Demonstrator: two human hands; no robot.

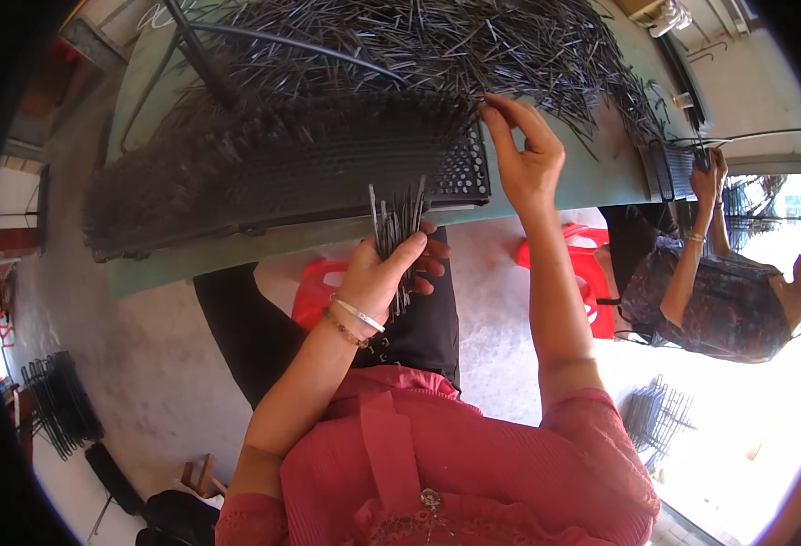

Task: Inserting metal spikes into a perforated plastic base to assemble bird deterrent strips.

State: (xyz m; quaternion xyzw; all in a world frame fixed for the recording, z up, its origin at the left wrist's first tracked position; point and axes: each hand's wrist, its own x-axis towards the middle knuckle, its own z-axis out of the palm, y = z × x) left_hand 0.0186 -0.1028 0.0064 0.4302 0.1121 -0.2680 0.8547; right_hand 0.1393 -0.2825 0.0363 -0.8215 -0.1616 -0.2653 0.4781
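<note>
My left hand (390, 269) is closed around a bundle of thin dark metal-looking strips (402, 214). The strips stick out above and below my fist, just in front of a long black perforated rack (470, 168). Many thin dark pieces stand upright in the rack's holes, while bare holes show at its right end. At the rack's far right corner, my right hand (528, 150) pinches thumb and forefinger together. What lies between those fingertips is too small and dark to make out. Behind the rack, a large heap of loose dark strips (473, 45) covers the tabletop.
The green table (601, 187) carries the rack and heap. A dark bar (300, 50) crosses over the rack's left part. At the right, a co-worker's hands (710, 177) are at another rack (672, 171). Red stools (583, 273) stand below. Dark wire racks (59, 405) stand at lower left.
</note>
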